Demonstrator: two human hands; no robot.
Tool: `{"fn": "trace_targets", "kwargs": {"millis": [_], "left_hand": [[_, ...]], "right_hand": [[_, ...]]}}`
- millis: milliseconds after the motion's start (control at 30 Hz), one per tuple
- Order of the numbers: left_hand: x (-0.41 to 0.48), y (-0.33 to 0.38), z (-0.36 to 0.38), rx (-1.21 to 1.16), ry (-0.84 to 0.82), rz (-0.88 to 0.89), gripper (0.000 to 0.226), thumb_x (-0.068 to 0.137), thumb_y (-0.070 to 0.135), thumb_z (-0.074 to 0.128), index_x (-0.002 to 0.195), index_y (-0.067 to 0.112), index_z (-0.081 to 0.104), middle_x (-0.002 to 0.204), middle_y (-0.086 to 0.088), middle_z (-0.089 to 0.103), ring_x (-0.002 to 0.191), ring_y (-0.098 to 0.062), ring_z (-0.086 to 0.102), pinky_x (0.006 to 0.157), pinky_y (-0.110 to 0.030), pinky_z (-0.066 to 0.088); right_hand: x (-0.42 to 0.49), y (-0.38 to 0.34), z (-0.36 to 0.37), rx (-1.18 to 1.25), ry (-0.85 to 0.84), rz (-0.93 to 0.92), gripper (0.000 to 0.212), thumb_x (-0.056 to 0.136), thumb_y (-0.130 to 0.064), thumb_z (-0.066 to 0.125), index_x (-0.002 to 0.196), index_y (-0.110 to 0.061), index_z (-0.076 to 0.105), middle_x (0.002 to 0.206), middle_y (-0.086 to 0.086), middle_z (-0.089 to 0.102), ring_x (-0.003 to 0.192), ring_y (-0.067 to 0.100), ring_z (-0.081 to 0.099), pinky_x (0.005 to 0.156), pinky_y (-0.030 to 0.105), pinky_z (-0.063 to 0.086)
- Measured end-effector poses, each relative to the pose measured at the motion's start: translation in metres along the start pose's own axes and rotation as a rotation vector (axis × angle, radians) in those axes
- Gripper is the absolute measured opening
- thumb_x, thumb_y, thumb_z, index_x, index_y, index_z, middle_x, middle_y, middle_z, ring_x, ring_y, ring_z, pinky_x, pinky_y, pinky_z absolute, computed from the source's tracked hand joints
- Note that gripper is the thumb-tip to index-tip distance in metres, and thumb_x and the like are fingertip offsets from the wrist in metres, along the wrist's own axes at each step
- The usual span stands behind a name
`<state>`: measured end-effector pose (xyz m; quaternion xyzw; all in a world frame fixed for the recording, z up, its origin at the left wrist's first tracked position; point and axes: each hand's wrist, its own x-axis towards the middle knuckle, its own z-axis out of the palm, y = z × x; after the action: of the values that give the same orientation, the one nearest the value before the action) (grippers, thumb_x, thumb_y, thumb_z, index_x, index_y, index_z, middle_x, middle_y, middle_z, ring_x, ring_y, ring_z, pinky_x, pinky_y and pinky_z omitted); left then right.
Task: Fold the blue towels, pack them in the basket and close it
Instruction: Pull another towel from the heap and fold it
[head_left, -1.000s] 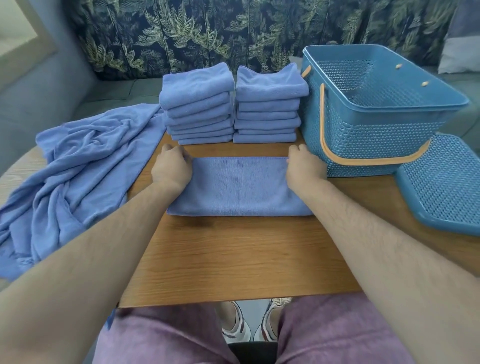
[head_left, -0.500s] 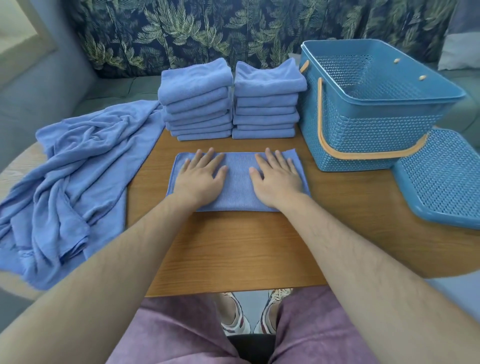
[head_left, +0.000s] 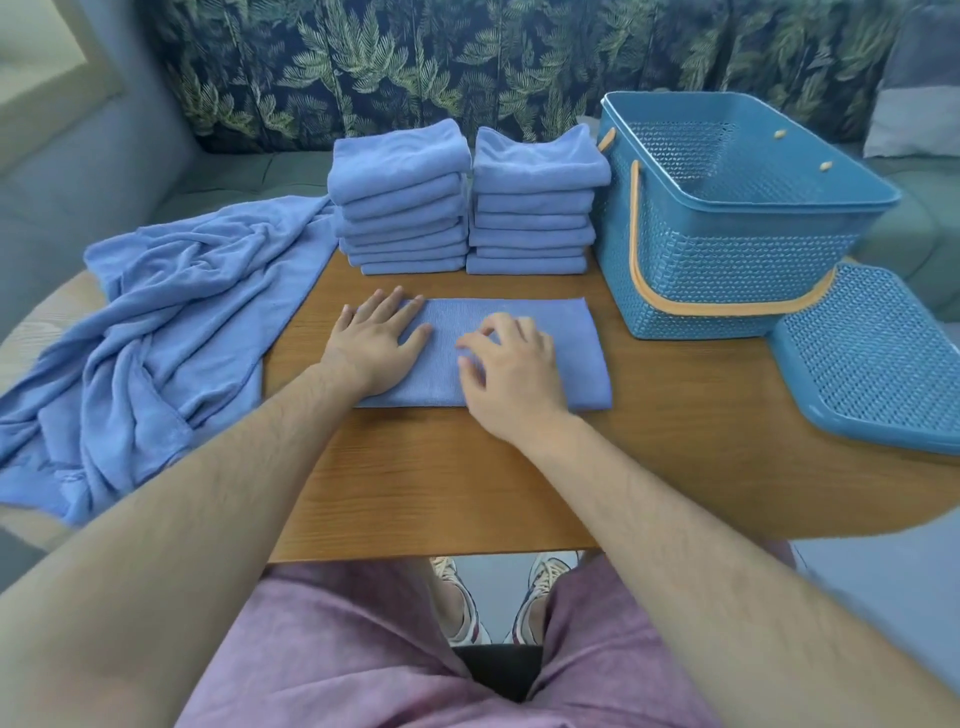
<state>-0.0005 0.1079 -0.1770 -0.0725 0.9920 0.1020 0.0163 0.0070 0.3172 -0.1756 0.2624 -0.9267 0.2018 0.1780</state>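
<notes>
A blue towel (head_left: 566, 343) folded into a long strip lies flat on the wooden table (head_left: 467, 483). My left hand (head_left: 376, 345) presses flat on its left end with straight fingers. My right hand (head_left: 511, 371) sits over the strip's middle with bent fingers whose tips touch the cloth; whether they pinch it is not visible. Behind stand two stacks of folded blue towels, left stack (head_left: 402, 200) and right stack (head_left: 535, 202). The open blue basket (head_left: 727, 270) with an orange handle stands at the right, empty. Its blue lid (head_left: 878, 364) lies beside it.
A heap of unfolded blue towels (head_left: 156, 343) covers the table's left side. A leaf-patterned sofa back (head_left: 415, 67) runs behind the table. The table's front edge is just above my lap.
My left hand has slid left along the strip to its end. My right hand has lifted its palm, bent its fingers and shifted slightly left toward the middle.
</notes>
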Motion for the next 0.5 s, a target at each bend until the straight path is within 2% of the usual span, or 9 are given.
{"fn": "trace_targets", "kwargs": {"millis": [67, 133, 233, 333, 433, 500], "left_hand": [[-0.006, 0.002, 0.001, -0.012, 0.0, -0.033, 0.064, 0.098, 0.065, 0.017, 0.158, 0.041, 0.014, 0.168, 0.01, 0.007, 0.154, -0.015, 0.001, 0.125, -0.048, 0.0], [-0.016, 0.004, 0.001, -0.023, 0.002, -0.065, 0.066, 0.099, 0.064, 0.019, 0.158, 0.037, 0.017, 0.167, 0.007, 0.01, 0.154, -0.017, 0.004, 0.124, -0.048, 0.0], [-0.041, 0.006, 0.0, 0.049, 0.091, -0.086, 0.066, 0.098, 0.064, 0.026, 0.154, 0.029, 0.034, 0.159, -0.001, 0.034, 0.146, -0.027, 0.028, 0.12, -0.047, 0.016], [-0.075, 0.009, -0.003, 0.146, 0.22, -0.044, 0.05, 0.099, 0.052, 0.038, 0.131, 0.022, 0.061, 0.126, -0.007, 0.06, 0.12, -0.032, 0.051, 0.102, -0.046, 0.033], [-0.105, 0.016, -0.002, 0.151, 0.303, 0.045, 0.043, 0.094, 0.044, 0.04, 0.102, 0.017, 0.072, 0.094, -0.005, 0.062, 0.094, -0.031, 0.059, 0.086, -0.043, 0.036], [-0.122, 0.021, 0.001, 0.074, 0.328, 0.098, 0.037, 0.09, 0.042, 0.047, 0.093, 0.017, 0.073, 0.083, -0.001, 0.057, 0.085, -0.029, 0.06, 0.08, -0.04, 0.034]], "right_hand": [[-0.012, -0.023, 0.005, 0.064, -0.102, 0.048, 0.025, 0.093, -0.041, 0.056, 0.105, -0.025, 0.071, 0.111, -0.002, 0.058, 0.106, 0.025, 0.051, 0.091, 0.042, 0.039], [-0.019, -0.023, 0.005, 0.098, -0.13, 0.079, 0.029, 0.092, -0.043, 0.056, 0.111, -0.026, 0.071, 0.114, -0.004, 0.06, 0.11, 0.022, 0.052, 0.096, 0.041, 0.041], [-0.026, -0.001, 0.0, 0.155, -0.11, 0.1, 0.032, 0.089, -0.036, 0.054, 0.113, -0.027, 0.074, 0.121, -0.005, 0.065, 0.118, 0.022, 0.056, 0.102, 0.04, 0.043], [-0.032, 0.016, -0.013, 0.117, -0.068, 0.125, 0.029, 0.086, -0.029, 0.056, 0.106, -0.027, 0.077, 0.124, -0.001, 0.068, 0.12, 0.032, 0.056, 0.1, 0.044, 0.046], [-0.045, 0.023, -0.03, 0.086, -0.016, 0.023, 0.017, 0.084, -0.026, 0.067, 0.098, -0.026, 0.077, 0.113, -0.003, 0.065, 0.105, 0.028, 0.055, 0.086, 0.039, 0.047], [-0.061, 0.021, -0.041, 0.137, -0.069, -0.08, 0.016, 0.085, -0.031, 0.068, 0.098, -0.027, 0.075, 0.107, -0.005, 0.062, 0.1, 0.021, 0.054, 0.084, 0.036, 0.045]]}}
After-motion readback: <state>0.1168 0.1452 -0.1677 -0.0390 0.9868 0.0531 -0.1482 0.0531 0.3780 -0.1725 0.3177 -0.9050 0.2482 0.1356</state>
